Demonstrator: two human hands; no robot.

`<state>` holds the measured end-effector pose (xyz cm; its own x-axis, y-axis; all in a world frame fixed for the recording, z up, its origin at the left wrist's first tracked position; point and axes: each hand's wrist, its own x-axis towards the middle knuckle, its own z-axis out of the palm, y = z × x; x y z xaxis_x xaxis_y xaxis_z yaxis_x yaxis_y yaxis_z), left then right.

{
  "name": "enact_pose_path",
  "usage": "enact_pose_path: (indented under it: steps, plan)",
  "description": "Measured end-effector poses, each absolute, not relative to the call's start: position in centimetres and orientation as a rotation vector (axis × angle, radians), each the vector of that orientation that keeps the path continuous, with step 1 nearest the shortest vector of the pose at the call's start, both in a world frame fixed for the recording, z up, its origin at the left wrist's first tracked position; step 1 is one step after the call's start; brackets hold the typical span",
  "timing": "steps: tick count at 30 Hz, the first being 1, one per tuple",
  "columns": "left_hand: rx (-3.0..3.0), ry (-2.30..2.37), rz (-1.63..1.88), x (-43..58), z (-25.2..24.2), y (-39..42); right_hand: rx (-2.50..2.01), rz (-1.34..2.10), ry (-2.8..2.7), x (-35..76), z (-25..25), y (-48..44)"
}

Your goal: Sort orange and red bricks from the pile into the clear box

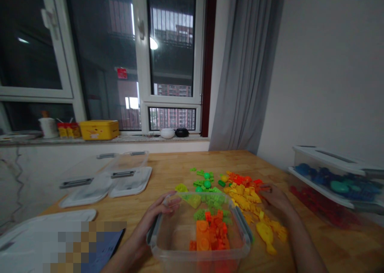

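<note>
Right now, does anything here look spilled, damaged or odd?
Blocky pixels at lower left partly mask a blue object, an unnatural patch. Dark jagged lines below the windowsill might be cracks. The loose pieces lie roughly grouped by colour, so probably aren't spilled.

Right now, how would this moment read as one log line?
left hand: at clear bin | right hand: at red-orange pieces | inside bin: orange blocks | on table: green pieces, yellow pieces

A yellow box [99,129] stands on the speckled windowsill [135,138]
</note>
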<state>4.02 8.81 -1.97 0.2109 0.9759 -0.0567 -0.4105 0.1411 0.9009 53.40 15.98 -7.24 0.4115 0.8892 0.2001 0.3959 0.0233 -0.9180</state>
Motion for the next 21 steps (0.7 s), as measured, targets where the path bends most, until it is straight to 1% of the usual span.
enact_pose_path:
  steps: [4,7,10,18,21]
  plan:
    - [0.903,0.786,1.169,4.0,-2.0,8.8,-1.501,0.565,-1.141,52.7,-5.7,15.7]
    - [0.901,0.802,1.168,4.2,-1.8,8.7,-1.473,0.638,-1.132,51.5,-3.9,15.2]
    - [0.905,0.812,1.169,4.2,-1.7,8.6,-1.338,0.727,-1.124,49.6,-2.7,14.9]
    - [0.945,0.818,1.177,3.8,-2.1,8.9,-0.983,1.154,-1.163,42.4,-3.0,13.8]
    - [0.926,0.830,1.172,3.8,-2.1,8.9,-0.930,1.213,-1.233,40.8,-2.8,13.2]
